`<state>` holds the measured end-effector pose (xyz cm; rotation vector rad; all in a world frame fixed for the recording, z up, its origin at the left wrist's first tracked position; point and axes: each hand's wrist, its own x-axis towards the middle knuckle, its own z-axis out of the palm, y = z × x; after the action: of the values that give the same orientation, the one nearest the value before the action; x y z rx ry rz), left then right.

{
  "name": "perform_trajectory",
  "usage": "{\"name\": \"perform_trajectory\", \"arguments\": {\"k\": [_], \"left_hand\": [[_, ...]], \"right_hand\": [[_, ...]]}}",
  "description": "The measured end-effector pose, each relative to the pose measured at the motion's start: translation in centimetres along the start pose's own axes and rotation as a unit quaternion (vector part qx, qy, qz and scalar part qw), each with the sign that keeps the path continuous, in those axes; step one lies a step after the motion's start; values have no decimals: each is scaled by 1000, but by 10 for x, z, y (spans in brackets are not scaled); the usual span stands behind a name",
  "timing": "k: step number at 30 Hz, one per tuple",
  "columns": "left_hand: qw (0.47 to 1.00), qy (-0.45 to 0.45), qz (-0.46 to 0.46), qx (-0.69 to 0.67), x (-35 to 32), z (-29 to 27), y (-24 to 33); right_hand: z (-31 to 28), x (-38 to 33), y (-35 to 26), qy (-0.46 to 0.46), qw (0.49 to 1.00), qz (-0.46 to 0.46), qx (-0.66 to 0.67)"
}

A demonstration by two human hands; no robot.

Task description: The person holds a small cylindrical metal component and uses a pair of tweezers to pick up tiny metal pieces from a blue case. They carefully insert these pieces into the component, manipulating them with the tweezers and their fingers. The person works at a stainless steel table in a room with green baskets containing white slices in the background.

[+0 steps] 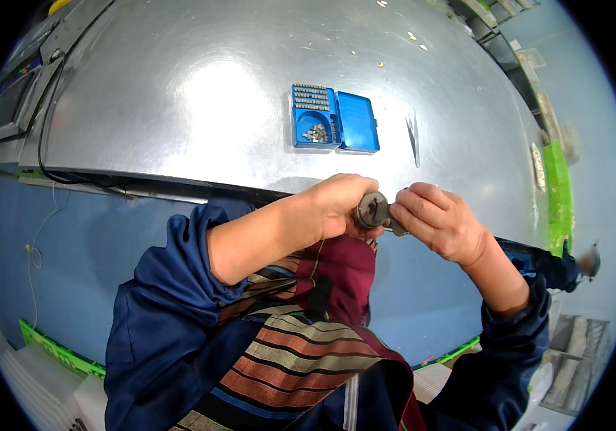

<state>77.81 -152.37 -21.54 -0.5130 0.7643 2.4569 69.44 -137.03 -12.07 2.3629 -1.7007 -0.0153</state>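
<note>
My left hand (340, 205) is wrapped round a round grey metal cylinder (373, 209), its end face turned up with a dark, curved slot in it. Close beside it, the fingers of my right hand (433, 219) are pinched together on a small flat grey metal piece (397, 227), mostly covered by the fingers. Whether that piece touches the cylinder I cannot tell. Beyond my hands on the table lies an open blue plastic case (357, 122). Rows of small brass-coloured blocks (311, 96) fill its upper part, and loose silver blocks (315, 133) lie in its round compartment.
Metal tweezers (413, 140) lie right of the case on the shiny metal table (243, 151). Small crumbs (413, 36) are scattered at the far side. A device with a black cable (43, 136) stands at the left, and a bright green tray (556, 194) at the right edge.
</note>
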Motion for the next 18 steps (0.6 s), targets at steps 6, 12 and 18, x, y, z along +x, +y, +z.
{"name": "perform_trajectory", "arguments": {"k": [6,12,18], "left_hand": [[999,40,23,1,0,4,-5],[999,35,20,10,1,3,-3],[999,13,-13,30,-2,2,-1]], "right_hand": [[3,2,-7,-2,1000,15,-8],[6,7,-8,7,999,-28,-32],[5,12,-3,7,998,-59,-9]]}}
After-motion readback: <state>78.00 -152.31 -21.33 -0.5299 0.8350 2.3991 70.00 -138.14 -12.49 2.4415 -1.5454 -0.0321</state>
